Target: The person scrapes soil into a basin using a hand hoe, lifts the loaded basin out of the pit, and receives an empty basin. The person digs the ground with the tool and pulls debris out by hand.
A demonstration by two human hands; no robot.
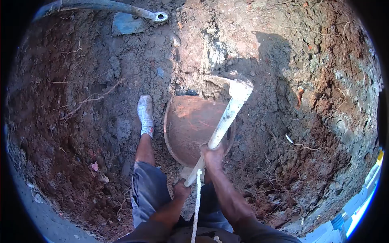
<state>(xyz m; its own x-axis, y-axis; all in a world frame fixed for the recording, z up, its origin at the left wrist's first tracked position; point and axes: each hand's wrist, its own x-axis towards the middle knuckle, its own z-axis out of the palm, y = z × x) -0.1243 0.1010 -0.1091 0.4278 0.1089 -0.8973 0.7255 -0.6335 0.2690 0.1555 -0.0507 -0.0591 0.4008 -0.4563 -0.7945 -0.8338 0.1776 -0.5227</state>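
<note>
My left hand [181,189] is closed around the lower end of a pale hoe handle [222,128]. Higher up the same handle, my right hand [213,156] grips it with wrapped fingers. The muddy hoe head [240,90] is at the far end, its blade over soil at the back edge of a shallow round pan [194,123]. Reddish-brown dirt coats the inside of the pan, which lies on the ground in front of me. A white rope [197,206] hangs near my forearms.
My foot in a dirty white sock [145,113] stands left of the pan. A curved bluish pipe [105,5] and a flat blue piece [127,24] lie at the upper left. Earth walls with roots [93,97] rise on both sides.
</note>
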